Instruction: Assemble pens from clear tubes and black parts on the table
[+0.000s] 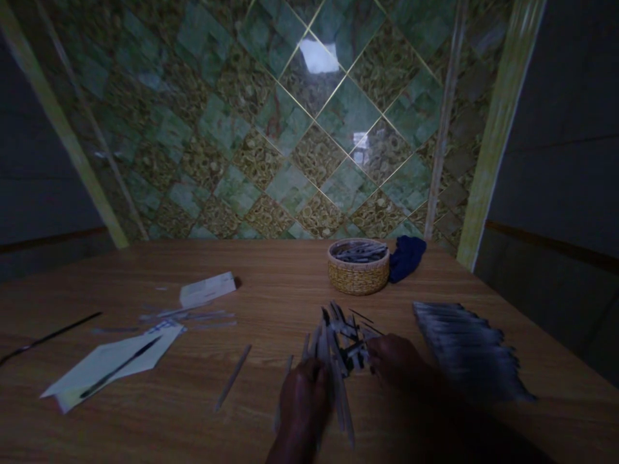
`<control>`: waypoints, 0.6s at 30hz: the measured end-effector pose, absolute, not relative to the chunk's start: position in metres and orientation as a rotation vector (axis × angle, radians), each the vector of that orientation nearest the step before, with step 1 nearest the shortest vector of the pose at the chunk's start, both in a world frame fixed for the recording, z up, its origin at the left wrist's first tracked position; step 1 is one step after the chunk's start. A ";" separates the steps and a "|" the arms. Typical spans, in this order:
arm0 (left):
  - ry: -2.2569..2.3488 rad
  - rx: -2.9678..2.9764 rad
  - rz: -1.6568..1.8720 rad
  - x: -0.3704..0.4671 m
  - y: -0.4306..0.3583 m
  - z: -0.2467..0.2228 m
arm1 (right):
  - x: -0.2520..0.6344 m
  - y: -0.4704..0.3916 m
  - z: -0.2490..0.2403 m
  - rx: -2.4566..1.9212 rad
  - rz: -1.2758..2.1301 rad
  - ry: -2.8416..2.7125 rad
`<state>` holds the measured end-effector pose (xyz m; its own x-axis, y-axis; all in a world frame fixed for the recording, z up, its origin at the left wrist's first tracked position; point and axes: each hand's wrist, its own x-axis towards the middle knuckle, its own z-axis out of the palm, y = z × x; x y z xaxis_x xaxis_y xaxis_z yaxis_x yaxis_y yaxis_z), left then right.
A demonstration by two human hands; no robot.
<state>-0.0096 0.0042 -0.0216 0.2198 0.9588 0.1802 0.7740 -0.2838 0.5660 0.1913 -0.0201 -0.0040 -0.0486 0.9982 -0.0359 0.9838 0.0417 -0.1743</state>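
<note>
Several thin grey strips (338, 380) lie in a loose pile at the front middle of the table, some crossing one another. My left hand (305, 393) is at the pile's left side, its fingers closed round some of the upright-pointing strips. On the right side of the pile is my right hand (394, 361), fingers bent in against small dark and pale pieces (355, 351); what it grips is too dark and small to make out. Two single strips lie left of my left hand, one of them (233, 377) well apart.
A woven basket (358, 277) full of strips stands behind the pile, beside a dark blue cloth (407, 258). Dark strips in a row (469, 348) lie right. Left are a white box (207, 290), paper (116, 364) and a black rod (53, 335).
</note>
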 end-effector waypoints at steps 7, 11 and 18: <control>1.387 2.467 0.733 0.004 -0.003 -0.022 | 0.199 -0.009 -0.006 -2.095 0.299 -2.145; 1.388 2.706 0.588 0.019 -0.007 -0.022 | 0.198 -0.002 -0.016 -2.066 0.269 -2.128; 1.524 2.703 0.556 0.020 0.001 -0.035 | 0.206 0.004 -0.014 -2.058 0.298 -2.120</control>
